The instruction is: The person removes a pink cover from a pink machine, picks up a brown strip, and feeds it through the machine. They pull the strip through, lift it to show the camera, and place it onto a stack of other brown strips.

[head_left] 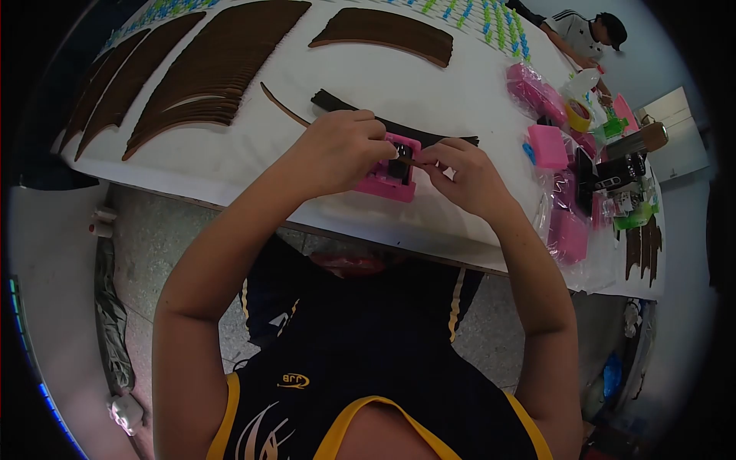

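My left hand [337, 152] rests at the pink holder [393, 186], which has a black part inside and sits near the table's front edge. Its fingers are bent together over the holder's left side, and what they grip is hidden. At the holder's right side, my right hand [465, 172] pinches the end of a thin brown strip [415, 162] that runs into the holder. Behind both hands lies a long curved black piece [383, 123]. A thin curved brown strip [282, 106] extends out from behind my left hand.
Stacks of curved brown strips lie at the left [207, 73] and the back [383, 34]. Pink blocks [547, 146], yellow tape [577, 115] and a black device [619, 172] crowd the right. Green and blue pieces [491, 23] line the back. Another person [579, 34] is at the far right.
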A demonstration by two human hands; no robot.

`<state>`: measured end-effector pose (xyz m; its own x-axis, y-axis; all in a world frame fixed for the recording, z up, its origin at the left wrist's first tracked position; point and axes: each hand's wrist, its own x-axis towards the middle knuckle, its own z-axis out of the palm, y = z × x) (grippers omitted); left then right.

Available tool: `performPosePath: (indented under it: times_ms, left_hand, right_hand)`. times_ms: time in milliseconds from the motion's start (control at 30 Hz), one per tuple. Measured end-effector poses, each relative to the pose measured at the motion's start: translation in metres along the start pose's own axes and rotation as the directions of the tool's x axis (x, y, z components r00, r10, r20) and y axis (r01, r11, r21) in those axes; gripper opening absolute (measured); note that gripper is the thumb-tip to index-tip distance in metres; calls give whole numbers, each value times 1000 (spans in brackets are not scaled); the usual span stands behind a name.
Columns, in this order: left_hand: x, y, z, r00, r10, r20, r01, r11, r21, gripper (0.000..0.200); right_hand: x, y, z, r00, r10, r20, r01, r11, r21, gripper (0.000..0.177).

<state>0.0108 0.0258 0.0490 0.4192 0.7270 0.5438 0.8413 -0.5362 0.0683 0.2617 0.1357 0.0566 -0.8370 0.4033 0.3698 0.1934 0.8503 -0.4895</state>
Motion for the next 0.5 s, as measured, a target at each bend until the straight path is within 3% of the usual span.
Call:
performPosePath:
  times_ms: [500]
  left_hand:
    - [2, 0, 5, 1000, -6, -15, 5, 999, -36, 15]
  right_hand:
    - [-5, 2, -4, 1000, -19, 9, 20, 999, -32, 22]
